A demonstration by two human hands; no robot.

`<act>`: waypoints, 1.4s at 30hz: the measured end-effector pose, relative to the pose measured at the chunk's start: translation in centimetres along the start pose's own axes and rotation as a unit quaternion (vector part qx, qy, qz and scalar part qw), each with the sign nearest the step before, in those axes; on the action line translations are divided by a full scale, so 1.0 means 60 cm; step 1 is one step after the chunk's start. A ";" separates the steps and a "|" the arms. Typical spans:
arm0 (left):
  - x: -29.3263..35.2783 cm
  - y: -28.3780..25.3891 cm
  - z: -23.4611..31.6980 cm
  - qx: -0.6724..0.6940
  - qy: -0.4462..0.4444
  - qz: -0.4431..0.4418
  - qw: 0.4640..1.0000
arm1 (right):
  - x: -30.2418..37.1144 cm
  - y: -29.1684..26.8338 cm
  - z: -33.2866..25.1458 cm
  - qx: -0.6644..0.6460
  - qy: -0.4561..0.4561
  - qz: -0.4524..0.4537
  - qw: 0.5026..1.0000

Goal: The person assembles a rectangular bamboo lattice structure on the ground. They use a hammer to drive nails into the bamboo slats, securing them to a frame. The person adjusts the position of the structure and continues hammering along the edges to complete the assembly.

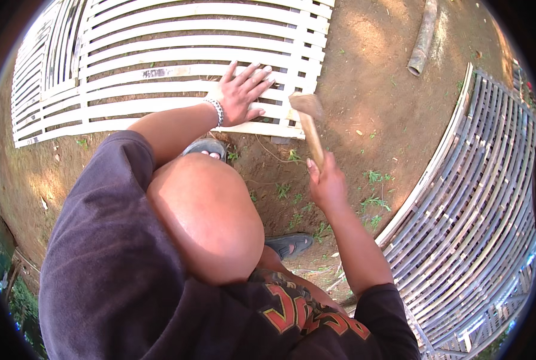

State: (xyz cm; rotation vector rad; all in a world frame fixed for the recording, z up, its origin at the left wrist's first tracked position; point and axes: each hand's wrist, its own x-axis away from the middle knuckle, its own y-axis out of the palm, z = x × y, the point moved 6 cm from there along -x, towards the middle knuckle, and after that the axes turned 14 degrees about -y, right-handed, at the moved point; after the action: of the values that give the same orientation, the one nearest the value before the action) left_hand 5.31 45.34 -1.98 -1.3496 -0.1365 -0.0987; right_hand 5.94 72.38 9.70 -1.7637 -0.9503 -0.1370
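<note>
A pale slatted panel, its strips running crosswise over thin uprights, lies on the ground ahead of me. My left hand rests on its near right part with the fingers spread flat; a chain bracelet circles that wrist. To the right, my right hand is wrapped round the wooden handle of a hammer. The hammer's head is at the top of the handle, just beside the panel's right edge, and looks brownish. Whether it touches the panel I cannot tell.
At the right stands a large curved-looking rack of dark slats with a pale edge strip. A bamboo tube lies on the brown dirt at the far right. Small green weeds grow near my sandal.
</note>
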 end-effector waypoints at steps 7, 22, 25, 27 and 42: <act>0.002 -0.004 0.004 0.005 -0.001 -0.004 1.000 | 0.006 0.022 0.029 0.021 0.010 -0.035 0.999; -0.004 -0.021 0.006 -0.026 -0.008 -0.054 0.998 | -0.014 0.009 0.031 -0.104 0.078 0.045 0.991; -0.039 -0.049 -0.001 0.010 -0.043 -0.034 0.998 | -0.056 -0.017 0.016 -0.130 0.075 0.098 0.984; -0.080 -0.074 -0.002 -0.018 -0.045 0.018 0.999 | -0.089 -0.040 -0.001 -0.144 0.043 0.147 0.978; -0.135 -0.062 -0.005 -0.114 -0.020 -0.103 0.988 | -0.197 -0.134 -0.071 -0.219 -0.085 0.260 0.936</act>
State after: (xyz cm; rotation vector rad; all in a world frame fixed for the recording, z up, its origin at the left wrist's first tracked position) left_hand -3.25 44.14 0.30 -1.5631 -0.3072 -0.2683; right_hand -5.83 63.36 11.44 -2.4179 -0.5629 0.1612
